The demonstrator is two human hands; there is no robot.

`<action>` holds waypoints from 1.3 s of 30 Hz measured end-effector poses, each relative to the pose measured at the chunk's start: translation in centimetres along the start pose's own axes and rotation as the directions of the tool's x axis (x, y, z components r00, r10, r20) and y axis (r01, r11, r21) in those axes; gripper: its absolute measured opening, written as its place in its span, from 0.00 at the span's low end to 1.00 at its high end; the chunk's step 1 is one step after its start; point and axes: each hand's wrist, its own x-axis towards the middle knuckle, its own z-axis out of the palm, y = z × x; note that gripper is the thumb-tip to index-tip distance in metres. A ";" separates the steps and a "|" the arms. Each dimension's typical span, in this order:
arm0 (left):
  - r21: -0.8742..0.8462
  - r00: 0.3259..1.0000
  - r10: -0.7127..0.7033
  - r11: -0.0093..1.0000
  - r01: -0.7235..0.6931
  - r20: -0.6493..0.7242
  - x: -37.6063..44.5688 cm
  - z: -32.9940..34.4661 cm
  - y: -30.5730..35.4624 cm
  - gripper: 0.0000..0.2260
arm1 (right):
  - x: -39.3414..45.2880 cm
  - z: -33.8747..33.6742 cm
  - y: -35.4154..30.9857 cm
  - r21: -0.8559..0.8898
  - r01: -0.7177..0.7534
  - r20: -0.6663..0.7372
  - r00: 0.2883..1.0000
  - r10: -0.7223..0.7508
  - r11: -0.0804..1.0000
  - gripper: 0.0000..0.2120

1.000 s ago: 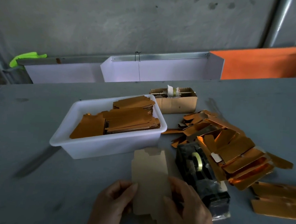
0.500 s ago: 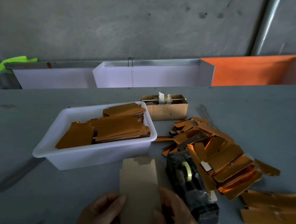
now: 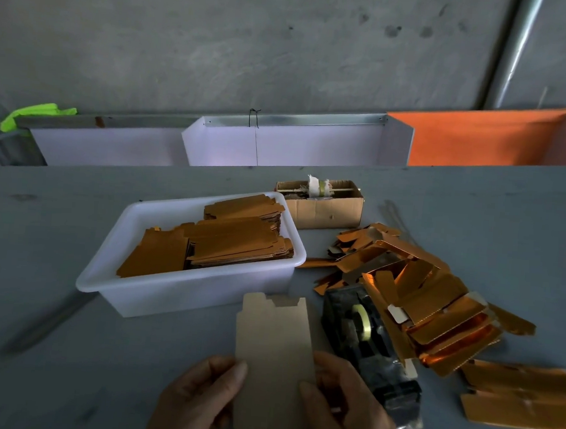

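**Change since the earlier frames.** Little has moved: the card blank [image 3: 274,344] remains pinched between both hands in front of the tub, and only the view has drifted slightly.

**Items, left to right.**

1. Green cloth [image 3: 37,115], at the far back edge and well apart from the work.
2. White tub [image 3: 182,296] on the grey table [image 3: 55,382]. It holds gold flat blanks [image 3: 236,244] stacked in layers, probably stock kept within reach.
3. Left hand [image 3: 194,405]. Its thumb [image 3: 237,372] presses the near face of the blank's left edge. The other fingers are behind the card, so their lie cannot be told.
4. Card blank, plain brown side towards the camera. It is held upright and low at centre, just in front of the tub and beside the dispenser. It is gripped at both long edges, likely so the panels can be folded along their creases.
5. Right hand [image 3: 351,420]. Its thumb [image 3: 311,392] rests on the right edge of the near face, pinching it. The remaining fingers are partly hidden.
6. Small cardboard box [image 3: 325,212] behind the tub, with a wrapped spool across its top.
7. Tape dispenser [image 3: 366,340], black, just right of the blank. It appears to be set close so that a strip can be pulled without reaching.
8. Loose heap of gold pieces [image 3: 433,292], which overlaps the dispenser's far side. Whether they are finished or rejected cannot be told.
9. Two flat gold sheets [image 3: 523,398] at the far right, lying apart from the heap.
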 end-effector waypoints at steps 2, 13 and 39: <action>-0.005 1.000 0.012 1.000 -0.012 0.016 -0.2 0.1 0.2 0.06 | -0.1 -0.1 0.0 0.047 -0.040 0.002 0.999 0.040 0.998 0.14; 0.038 0.991 0.135 0.990 -0.134 -0.013 -1.7 1.3 2.0 0.08 | -0.6 -1.2 0.0 0.348 -0.112 0.025 0.994 0.110 0.931 0.07; 0.024 0.995 0.054 0.998 -0.056 0.086 -3.6 3.6 4.2 0.02 | -1.3 -1.6 -1.3 0.556 -0.078 0.027 0.997 0.076 0.828 0.03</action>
